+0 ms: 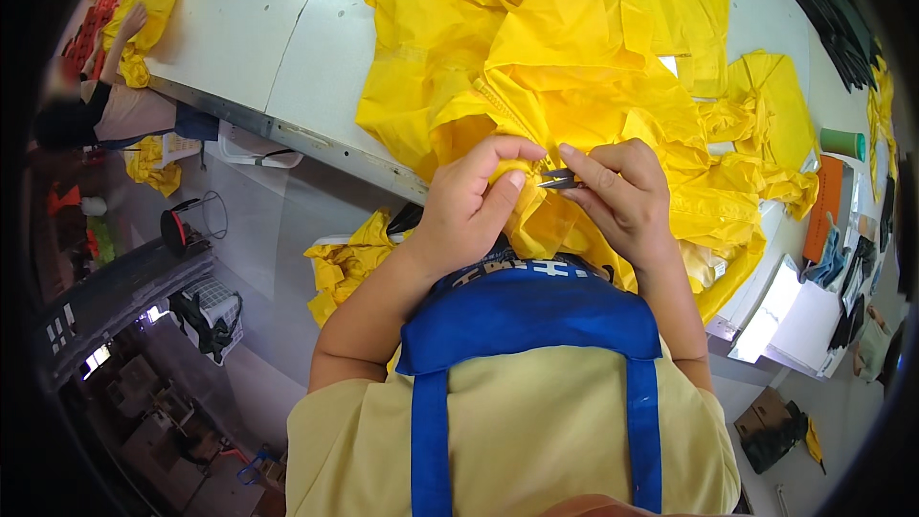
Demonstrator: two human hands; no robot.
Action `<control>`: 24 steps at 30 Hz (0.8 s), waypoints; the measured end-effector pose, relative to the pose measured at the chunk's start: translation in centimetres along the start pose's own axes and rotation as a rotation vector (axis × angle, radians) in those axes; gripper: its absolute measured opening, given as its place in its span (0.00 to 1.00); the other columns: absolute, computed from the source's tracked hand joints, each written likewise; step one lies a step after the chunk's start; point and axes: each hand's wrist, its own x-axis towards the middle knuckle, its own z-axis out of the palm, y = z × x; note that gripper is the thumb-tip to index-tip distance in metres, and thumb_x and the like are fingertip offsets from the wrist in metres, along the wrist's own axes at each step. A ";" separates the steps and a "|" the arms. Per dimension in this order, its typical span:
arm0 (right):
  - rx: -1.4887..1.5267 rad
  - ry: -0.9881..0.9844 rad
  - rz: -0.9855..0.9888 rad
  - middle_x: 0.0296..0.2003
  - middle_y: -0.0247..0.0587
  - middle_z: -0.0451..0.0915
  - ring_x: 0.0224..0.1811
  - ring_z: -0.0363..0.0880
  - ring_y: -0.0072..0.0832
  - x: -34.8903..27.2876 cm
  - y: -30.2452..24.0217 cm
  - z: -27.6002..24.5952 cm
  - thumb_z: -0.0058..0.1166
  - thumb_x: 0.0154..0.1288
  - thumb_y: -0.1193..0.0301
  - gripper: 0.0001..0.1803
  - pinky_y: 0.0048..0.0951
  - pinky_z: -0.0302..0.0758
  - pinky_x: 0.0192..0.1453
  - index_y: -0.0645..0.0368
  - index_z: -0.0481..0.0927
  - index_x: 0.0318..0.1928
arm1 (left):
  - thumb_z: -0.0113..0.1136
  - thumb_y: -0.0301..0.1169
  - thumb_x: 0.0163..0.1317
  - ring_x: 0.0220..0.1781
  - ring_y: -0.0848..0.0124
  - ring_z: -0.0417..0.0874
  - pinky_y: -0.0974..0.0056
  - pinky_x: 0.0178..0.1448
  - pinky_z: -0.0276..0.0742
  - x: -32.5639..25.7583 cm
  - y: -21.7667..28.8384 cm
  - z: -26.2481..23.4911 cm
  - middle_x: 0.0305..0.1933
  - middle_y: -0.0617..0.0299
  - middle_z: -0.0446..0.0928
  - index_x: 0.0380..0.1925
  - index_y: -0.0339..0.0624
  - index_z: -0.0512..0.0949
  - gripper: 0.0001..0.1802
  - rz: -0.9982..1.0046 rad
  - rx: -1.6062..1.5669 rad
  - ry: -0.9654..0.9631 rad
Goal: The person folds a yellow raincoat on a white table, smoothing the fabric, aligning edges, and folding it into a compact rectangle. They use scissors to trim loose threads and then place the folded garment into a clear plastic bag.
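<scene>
Two bare hands, the left hand (476,196) and the right hand (624,196), come close together at the center of the frame over a crumpled yellow garment (584,29). The left pinches a fold of its cloth between thumb and fingers; the right grips small dark snips (559,179), their tips pointing left toward the fold, though whether they touch it cannot be told. The garment spreads from center to the upper edge across a pale table (321,67), a zipper (503,107) running just above the left hand. A blue apron (526,311) covers the wearer's chest below. At upper left, another person (134,115) reaches toward more yellow cloth (155,14); a green cylinder (842,144) lies at right.
</scene>
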 end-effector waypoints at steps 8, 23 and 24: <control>0.229 -0.081 0.148 0.31 0.36 0.78 0.32 0.74 0.32 0.3 0.1 -0.1 0.66 0.50 0.71 0.23 0.31 0.70 0.36 0.51 0.82 0.50 | 0.47 0.26 0.66 0.49 0.72 0.76 0.69 0.56 0.69 0.1 -0.1 0.0 0.46 0.58 0.76 0.47 0.35 0.72 0.11 0.020 -0.008 -0.014; 0.206 -0.061 0.091 0.29 0.35 0.77 0.31 0.74 0.32 0.4 0.3 -0.4 0.65 0.50 0.71 0.22 0.31 0.70 0.35 0.49 0.83 0.49 | 0.49 0.27 0.65 0.37 0.68 0.82 0.67 0.43 0.76 0.2 -0.3 0.5 0.39 0.56 0.80 0.44 0.37 0.73 0.09 0.079 0.059 0.039; 0.202 -0.059 0.087 0.29 0.35 0.77 0.31 0.74 0.32 0.4 0.2 -0.5 0.65 0.50 0.71 0.22 0.31 0.70 0.35 0.49 0.83 0.49 | 0.49 0.26 0.65 0.37 0.68 0.82 0.67 0.43 0.76 0.2 -0.4 0.5 0.39 0.56 0.80 0.44 0.37 0.73 0.09 0.101 0.066 0.049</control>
